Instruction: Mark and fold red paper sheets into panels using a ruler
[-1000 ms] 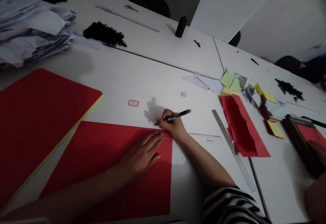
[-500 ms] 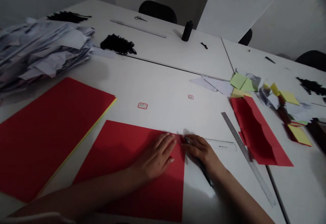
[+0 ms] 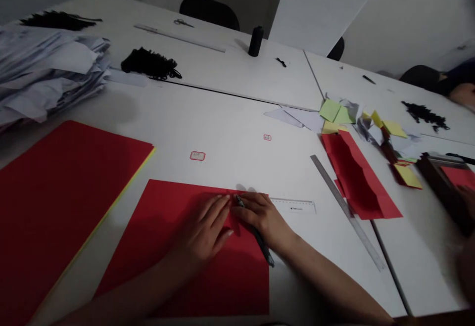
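R hand (image 3: pixel 261 217) had shifted left onto red sheet (image 3: pixel 233 281), nr L hand (image 3: pixel 206 229), fingers curled round pen (image 3: pixel 261 244). L hand lay open, palm down, w/ sheet beneath both.

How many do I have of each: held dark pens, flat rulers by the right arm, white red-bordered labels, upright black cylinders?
Slim dark pen in the right hand: 1
Clear plastic ruler and long grey ruler: 2
Small white red-bordered labels: 2
Upright black cylinder: 1
Total: 6
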Demonstrator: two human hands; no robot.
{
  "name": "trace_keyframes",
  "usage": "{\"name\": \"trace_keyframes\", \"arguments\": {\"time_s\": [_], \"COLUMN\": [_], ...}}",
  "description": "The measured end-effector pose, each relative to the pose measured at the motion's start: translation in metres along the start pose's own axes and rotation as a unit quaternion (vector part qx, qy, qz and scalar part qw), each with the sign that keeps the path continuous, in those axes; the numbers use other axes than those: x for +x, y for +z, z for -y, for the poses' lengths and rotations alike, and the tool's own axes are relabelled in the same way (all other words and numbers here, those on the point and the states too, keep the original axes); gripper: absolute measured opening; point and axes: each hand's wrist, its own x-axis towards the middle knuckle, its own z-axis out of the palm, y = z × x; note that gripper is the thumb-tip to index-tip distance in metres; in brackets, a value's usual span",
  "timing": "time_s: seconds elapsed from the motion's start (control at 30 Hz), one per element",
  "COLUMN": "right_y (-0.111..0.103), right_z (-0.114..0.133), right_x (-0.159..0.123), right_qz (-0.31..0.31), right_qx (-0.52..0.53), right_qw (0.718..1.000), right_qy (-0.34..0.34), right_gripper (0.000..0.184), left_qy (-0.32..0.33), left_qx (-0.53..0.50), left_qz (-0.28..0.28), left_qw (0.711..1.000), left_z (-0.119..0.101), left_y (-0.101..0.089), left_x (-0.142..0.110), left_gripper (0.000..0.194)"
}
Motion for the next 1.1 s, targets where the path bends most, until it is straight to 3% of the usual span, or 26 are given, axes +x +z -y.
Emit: {"name": "trace_keyframes", "arguments": {"time_s": [0.27,0.5,1.1], "right_y": [-0.001,0.001,-0.003], "right_z": [-0.023,-0.034,-0.044], "right_x": [-0.009,-0.014,-0.013], "right_qz": [-0.067,-0.057,-0.067], "right_qx": [0.022,0.0,-0.036], "right_qw": [0.993,0.995,0.992], "right_qy": [0.091,0.082,0.099], "right_gripper": [0.028,0.027,0.034], "left_qy": [-0.021,-0.027,0.048], "left_qx": [-0.012,0.007,0.032], "left_qz": [-0.038,-0.045,-0.016], "left_qw": [0.999,0.999,0.998], "left_z": [0.006,0.005,0.013], "left_y": [0.008,0.003,0.002], "left_x": [-0.004,-0.004,0.002], "left_gripper": [0.058,0.058,0.062]}}
